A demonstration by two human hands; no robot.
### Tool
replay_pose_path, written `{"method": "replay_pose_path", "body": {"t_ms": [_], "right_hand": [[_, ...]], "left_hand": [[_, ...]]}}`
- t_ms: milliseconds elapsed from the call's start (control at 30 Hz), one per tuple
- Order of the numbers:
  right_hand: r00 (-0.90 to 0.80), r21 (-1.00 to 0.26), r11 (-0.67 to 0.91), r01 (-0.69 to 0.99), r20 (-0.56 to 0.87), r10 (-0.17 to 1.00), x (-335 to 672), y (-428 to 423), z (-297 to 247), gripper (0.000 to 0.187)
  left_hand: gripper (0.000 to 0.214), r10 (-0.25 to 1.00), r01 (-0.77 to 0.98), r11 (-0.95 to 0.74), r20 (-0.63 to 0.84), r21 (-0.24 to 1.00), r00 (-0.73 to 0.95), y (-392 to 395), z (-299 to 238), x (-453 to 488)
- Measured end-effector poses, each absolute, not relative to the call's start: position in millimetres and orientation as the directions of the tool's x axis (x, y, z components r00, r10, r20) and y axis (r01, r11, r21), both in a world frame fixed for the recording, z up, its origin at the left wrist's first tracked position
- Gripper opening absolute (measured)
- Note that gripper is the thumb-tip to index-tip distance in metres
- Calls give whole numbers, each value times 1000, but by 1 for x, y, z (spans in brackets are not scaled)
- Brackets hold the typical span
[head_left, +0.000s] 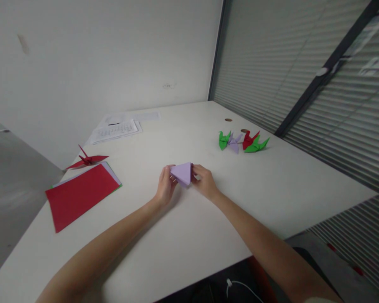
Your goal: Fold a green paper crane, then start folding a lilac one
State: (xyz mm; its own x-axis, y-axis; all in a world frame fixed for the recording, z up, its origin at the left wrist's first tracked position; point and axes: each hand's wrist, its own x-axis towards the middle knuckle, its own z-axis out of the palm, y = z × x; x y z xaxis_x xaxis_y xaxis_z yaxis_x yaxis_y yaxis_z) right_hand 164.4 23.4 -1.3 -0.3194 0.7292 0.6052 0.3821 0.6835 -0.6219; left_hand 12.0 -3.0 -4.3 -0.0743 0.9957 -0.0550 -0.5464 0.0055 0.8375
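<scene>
Between my two hands is a folded piece of lilac origami paper [181, 172], roughly triangular, held a little above the white table [189, 240]. My left hand [166, 185] is closed on its left corner, the thumb near the top. At the opposite edge, my right hand [204, 180] pinches the paper between thumb and fingers. Some fingertips are hidden behind the folds. To the left lies a stack of coloured sheets with a red sheet [84, 195] on top; lilac and green edges show beneath.
A red paper crane [87, 160] stands behind the stack. At right sit several folded cranes: green [223, 141], lilac [234, 143], red [249, 140] and another green one [257, 145]. Written papers [115, 131] with a pen [114, 123] lie at the back left. Blinds [271, 63] border the right side.
</scene>
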Motion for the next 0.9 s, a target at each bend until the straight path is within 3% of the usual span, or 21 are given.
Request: {"method": "replay_pose_path", "body": {"t_ms": [200,433,567,733,900], "right_hand": [[-615,-473,814,337,544,571,168,26,-14,27],[-668,-509,797,325,473,575,169,26,-17,32],[-662,-590,764,260,467,586,169,25,-13,29],[-384,-765,606,217,504,774,171,25,-2,13],[-271,-952,299,69,271,924,171,30,1,31]], "left_hand": [[25,1000,-447,-14,0,895,-31,-7,-5,13],[27,1000,-394,-23,15,919,-24,-8,-7,14],[29,1000,-422,-2,-6,907,-19,-6,-5,12],[29,991,-450,-53,-7,892,-131,1,-3,7],[29,991,-357,-79,34,931,-131,1,-3,5]]}}
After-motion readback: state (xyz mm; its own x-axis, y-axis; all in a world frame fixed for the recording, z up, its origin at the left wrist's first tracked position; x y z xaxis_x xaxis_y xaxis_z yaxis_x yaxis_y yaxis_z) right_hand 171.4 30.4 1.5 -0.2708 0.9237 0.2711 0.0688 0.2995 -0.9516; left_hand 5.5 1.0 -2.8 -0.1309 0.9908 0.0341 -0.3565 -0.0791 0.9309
